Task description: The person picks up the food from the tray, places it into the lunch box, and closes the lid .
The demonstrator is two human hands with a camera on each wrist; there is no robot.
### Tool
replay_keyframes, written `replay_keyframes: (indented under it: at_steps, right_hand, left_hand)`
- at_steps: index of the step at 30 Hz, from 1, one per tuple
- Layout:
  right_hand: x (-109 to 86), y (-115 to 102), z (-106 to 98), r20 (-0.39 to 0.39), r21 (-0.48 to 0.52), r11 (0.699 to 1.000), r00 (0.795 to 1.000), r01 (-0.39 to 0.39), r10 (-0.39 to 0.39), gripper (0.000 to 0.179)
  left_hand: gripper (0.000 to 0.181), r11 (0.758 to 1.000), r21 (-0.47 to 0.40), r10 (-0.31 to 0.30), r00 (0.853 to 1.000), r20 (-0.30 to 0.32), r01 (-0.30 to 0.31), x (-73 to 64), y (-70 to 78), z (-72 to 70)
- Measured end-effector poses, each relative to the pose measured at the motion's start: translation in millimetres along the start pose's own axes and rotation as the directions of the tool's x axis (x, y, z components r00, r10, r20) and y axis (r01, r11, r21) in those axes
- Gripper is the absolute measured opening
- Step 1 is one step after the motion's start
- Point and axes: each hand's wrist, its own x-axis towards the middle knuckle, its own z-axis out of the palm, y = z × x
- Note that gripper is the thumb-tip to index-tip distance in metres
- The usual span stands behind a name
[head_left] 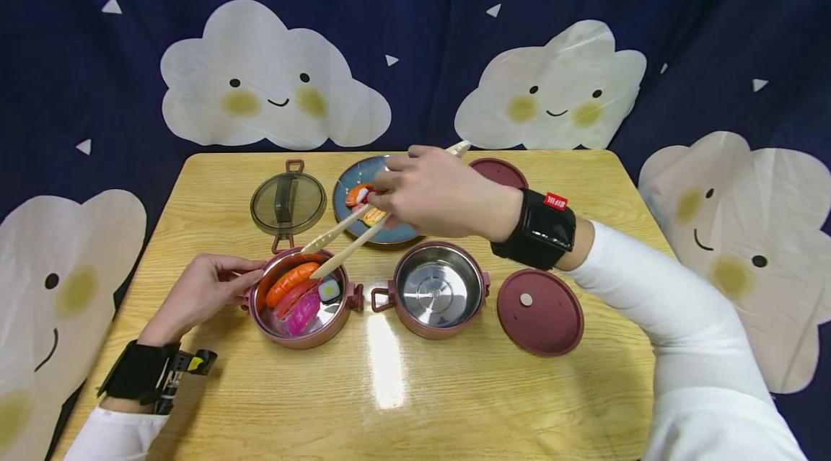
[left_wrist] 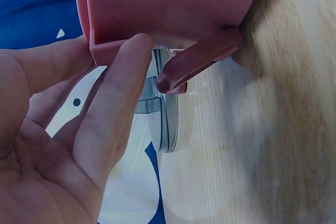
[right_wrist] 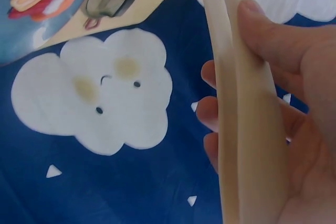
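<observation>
My right hand [head_left: 431,190] holds a pair of pale beige tongs [right_wrist: 257,108]; the fingers wrap round both arms. The tong tips are spread apart over the left pink pot [head_left: 305,342], with nothing between them. In that pot lie an orange toy sausage [head_left: 292,283], a pink toy piece [head_left: 303,313], a reddish piece and a small white roll [head_left: 328,289] with a greenish middle. My left hand [head_left: 208,288] is at the pot's left side. In the left wrist view its thumb and fingers pinch a bracket on the pot wall [left_wrist: 168,3], above a folded-down handle [left_wrist: 202,59].
A second pink pot [head_left: 437,330], bare inside, stands to the right. Beyond it lies a dark red lid [head_left: 541,313], with another [head_left: 498,172] farther back. A blue plate [head_left: 347,183] with toy sushi is partly behind my right hand. A glass lid [head_left: 305,205] lies at back left.
</observation>
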Motion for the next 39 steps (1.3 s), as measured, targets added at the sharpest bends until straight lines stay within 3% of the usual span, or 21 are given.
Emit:
replay_keyframes:
  at_steps: [8, 23, 27, 31, 39]
  right_hand:
    - [-27.3, 22.0, 11.1, -0.070, 0.104, 0.994, 0.996, -0.044, 0.051, 0.036]
    - [-76.7, 53.3, 37.2, -0.168, 0.161, 0.974, 0.968, -0.158, 0.185, 0.031]
    - [-88.5, 57.2, 46.0, -0.168, 0.186, 0.968, 0.965, -0.168, 0.200, 0.029]
    - [-98.6, 60.2, 55.3, -0.146, 0.195, 0.963, 0.966, -0.184, 0.214, 0.028]
    - [-113.1, 64.4, 65.9, -0.122, 0.243, 0.945, 0.959, -0.221, 0.256, 0.032]
  left_hand:
    - [0.033, 1.000, 0.019, 0.005, 1.000, -0.017, -0.005, -0.1, 2.6, 0.4]
    - [0.034, 0.992, 0.127, -0.006, 0.995, -0.097, 0.018, -1.0, 13.7, 4.7]
    - [0.041, 0.991, 0.135, 0.001, 0.985, -0.173, 0.022, -4.3, 25.3, 7.3]
    - [0.044, 0.995, 0.100, 0.040, 0.970, -0.240, -0.016, -9.5, 41.2, 10.8]
    - [0.038, 0.992, 0.061, 0.124, 0.954, -0.272, -0.111, -12.5, 74.2, 25.5]
